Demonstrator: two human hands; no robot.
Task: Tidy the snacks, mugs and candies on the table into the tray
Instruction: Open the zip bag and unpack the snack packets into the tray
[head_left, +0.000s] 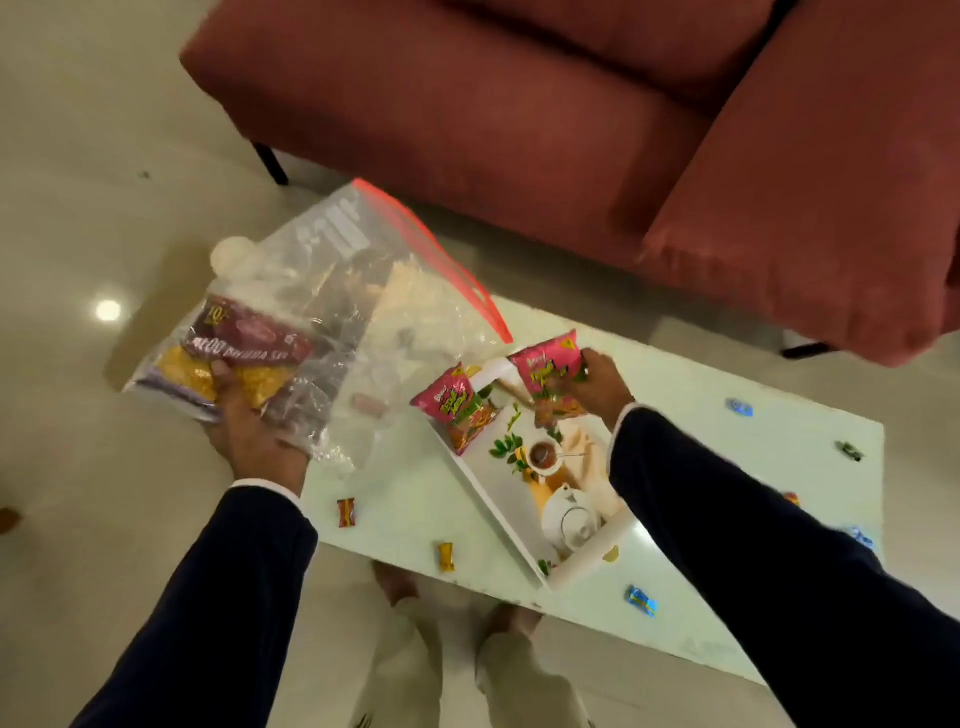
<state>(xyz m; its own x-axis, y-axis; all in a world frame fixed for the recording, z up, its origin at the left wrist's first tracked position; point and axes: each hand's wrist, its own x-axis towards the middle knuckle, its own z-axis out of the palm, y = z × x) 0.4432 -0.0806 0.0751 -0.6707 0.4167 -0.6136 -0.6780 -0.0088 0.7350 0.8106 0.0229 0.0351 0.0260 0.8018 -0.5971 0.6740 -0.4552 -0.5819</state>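
My left hand (254, 421) holds a clear zip bag (332, 291) with a red seal, lifted over the table's left end; inside it lies a maroon and yellow snack packet (239, 353). My right hand (592, 384) grips a pink snack packet (545, 369) above the far end of the white tray (498, 509). A second pink packet (460, 410) leans on the tray's left rim. The tray bottom bears a printed picture of a teapot and a cup. Wrapped candies lie on the white table (727, 467): a red one (346, 512), a yellow one (445, 556), a blue one (641, 600).
More candies lie at the table's right side, blue (738, 407) and dark green (849, 451). A red sofa (519, 130) stands close behind the table. My legs and feet (415, 649) are under the near table edge. Pale glossy floor lies to the left.
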